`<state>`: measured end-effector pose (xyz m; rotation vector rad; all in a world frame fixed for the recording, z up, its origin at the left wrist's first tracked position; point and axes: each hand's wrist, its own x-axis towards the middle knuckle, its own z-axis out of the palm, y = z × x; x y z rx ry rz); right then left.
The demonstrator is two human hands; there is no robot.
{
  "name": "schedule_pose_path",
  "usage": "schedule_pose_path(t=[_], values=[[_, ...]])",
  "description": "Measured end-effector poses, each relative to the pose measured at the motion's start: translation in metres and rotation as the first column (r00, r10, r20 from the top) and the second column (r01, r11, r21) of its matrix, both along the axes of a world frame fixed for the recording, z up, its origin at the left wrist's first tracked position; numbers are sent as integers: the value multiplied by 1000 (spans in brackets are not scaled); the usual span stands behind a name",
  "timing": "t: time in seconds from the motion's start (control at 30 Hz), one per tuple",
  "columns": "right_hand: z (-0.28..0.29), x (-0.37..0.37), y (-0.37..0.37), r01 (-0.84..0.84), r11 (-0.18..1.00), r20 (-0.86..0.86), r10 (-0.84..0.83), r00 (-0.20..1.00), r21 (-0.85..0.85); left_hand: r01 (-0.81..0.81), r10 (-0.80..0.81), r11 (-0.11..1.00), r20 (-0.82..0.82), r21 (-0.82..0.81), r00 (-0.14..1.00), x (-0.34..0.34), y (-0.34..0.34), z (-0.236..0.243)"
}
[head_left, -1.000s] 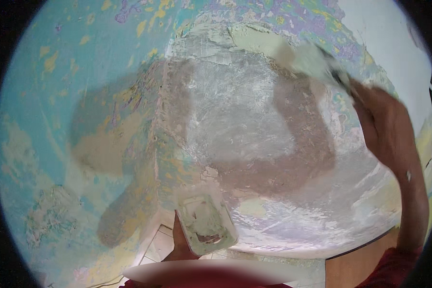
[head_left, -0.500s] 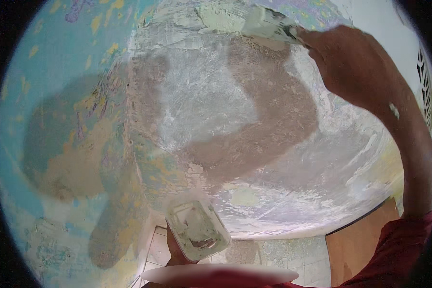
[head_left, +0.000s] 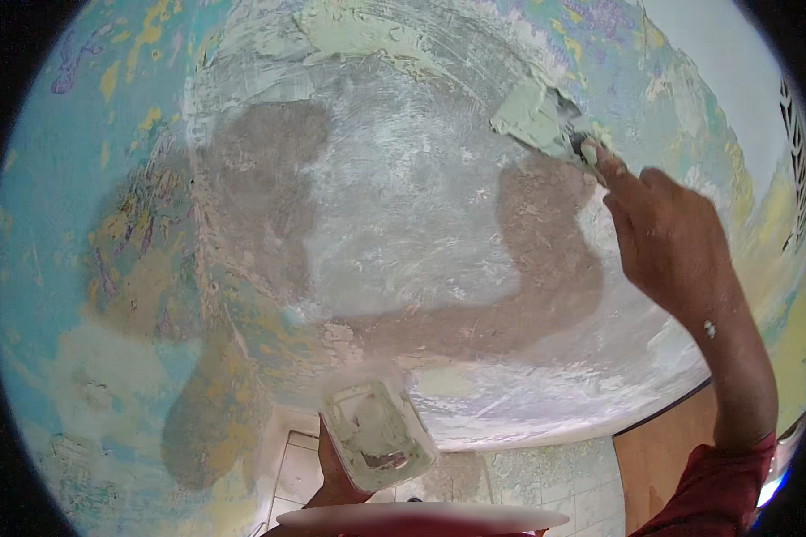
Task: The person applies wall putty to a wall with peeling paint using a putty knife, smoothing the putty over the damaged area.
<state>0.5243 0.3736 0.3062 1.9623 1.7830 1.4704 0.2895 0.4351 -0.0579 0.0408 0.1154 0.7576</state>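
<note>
My right hand (head_left: 670, 234) is closed round the handle of a putty knife (head_left: 541, 118) whose wide blade is coated with pale greenish putty. The blade lies against or very close to the wall (head_left: 394, 206); which of the two I cannot tell. Below, my left hand (head_left: 334, 467) grips a whitish rectangular tub (head_left: 378, 436) from its left side, most of its fingers hidden behind it. Putty smears the tub's inside, with a darker patch near its lower end. A thick patch of fresh putty (head_left: 358, 31) spreads across the upper wall.
Left of a vertical corner line, the wall is turquoise with yellow and purple patches (head_left: 72, 67). A tiled floor (head_left: 555, 474) shows at the bottom, beside a brown wooden panel (head_left: 658, 447). A dark patterned grille (head_left: 793, 161) stands at the far right. Shadows of my arms fall on the wall.
My right hand and the putty knife have come down and slightly right along the wall. The blade now shows a fuller coat of putty. The left hand still holds the tub, nearly unmoved.
</note>
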Motion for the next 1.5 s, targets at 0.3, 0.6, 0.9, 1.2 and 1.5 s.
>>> schedule_pose_path(t=[0.3, 0.6, 0.9, 1.2, 1.5], values=[[-56, 74, -5, -100, 993, -190, 110, 976, 62, 57, -50, 995, 89, -78, 995, 11, -1, -11], [-97, 96, -93, -69, 996, -356, 83, 931, 53, -2, 2, 1000, -42, 8, 999, -14, -16, 8], [1, -10, -49, -192, 971, -198, 218, 956, 141, 46, -46, 999, -65, 3, 997, -8, -37, 19], [-26, 17, -56, 107, 994, -171, -112, 979, -37, 140, -140, 990, 12, -35, 990, 0, -44, 1], [-47, 33, -105, 156, 984, -277, -174, 945, -88, 76, -75, 996, -38, 45, 996, -7, -55, 14]])
